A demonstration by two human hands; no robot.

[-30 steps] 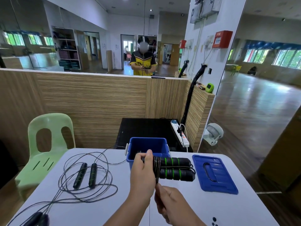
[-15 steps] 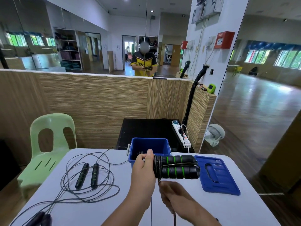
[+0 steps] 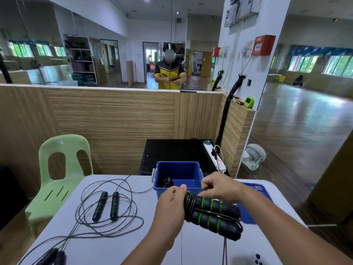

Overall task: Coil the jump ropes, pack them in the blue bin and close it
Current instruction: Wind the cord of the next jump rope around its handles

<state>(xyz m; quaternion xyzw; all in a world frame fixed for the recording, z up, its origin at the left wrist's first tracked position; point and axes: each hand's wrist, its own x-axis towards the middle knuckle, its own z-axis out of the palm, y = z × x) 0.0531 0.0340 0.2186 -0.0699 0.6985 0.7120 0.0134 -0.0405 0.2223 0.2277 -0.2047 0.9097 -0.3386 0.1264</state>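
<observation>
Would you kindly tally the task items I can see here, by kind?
Jump ropes in plain view: 3 (held rope, loose rope, near-edge rope)
Blue bin: 1
Blue lid: 1
Total: 5; dark item inside bin uncounted.

Left hand point(image 3: 171, 204) curled, gripping jump rope handles point(image 3: 214, 215); right hand point(image 3: 219, 185) just above, fingers pinching the cord point(image 3: 189, 204); forearms reaching forward

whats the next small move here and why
Probably one more wrap: the right hand pinches the thin black cord above the green-banded black foam handles, which the left hand grips, and a loose tail hangs below, so it isn't ready for the open blue plastic bin.
</observation>
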